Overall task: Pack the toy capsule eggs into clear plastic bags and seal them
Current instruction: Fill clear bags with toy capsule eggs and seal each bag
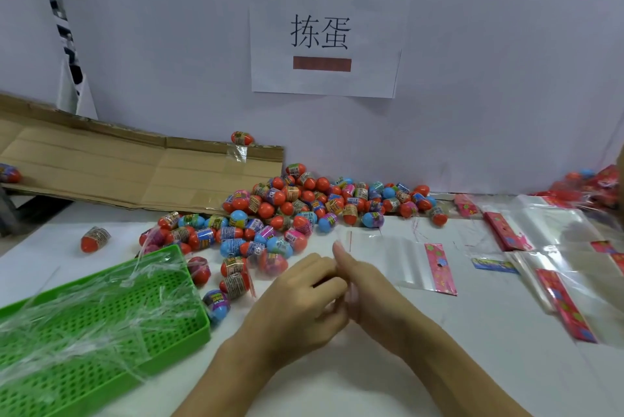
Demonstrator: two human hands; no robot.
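White tabletop (388, 366) carries everything, with a pale wall behind it and one printed paper sign (326, 35) stuck to that wall. One flattened cardboard sheet (118, 163) lies along the far left, with one egg (241, 138) at its back edge and another (9, 173) at its left end. One green perforated tray (189, 288) sits at the near left, with crumpled clear film lying in it.

Next in size is the pile of toy capsule eggs (297, 207), red, blue and pink with printed wrappers, too many to count, spreading from the wall toward the tray; its nearest eggs lie just beyond and left of the left hand (297, 295). One lone egg (94, 238) lies apart at the left.

Clear plastic bags with red printed header strips lie to the right: one flat bag (401, 263) just beyond the right hand (368, 285), and a loose stack of bags (540, 247) farther right, number unclear.

Both hands meet at the centre, touching. Left fingers are curled inward and the right thumb points up beside them; something thin and clear seems to sit between them, but whether either hand actually grips it cannot be told.
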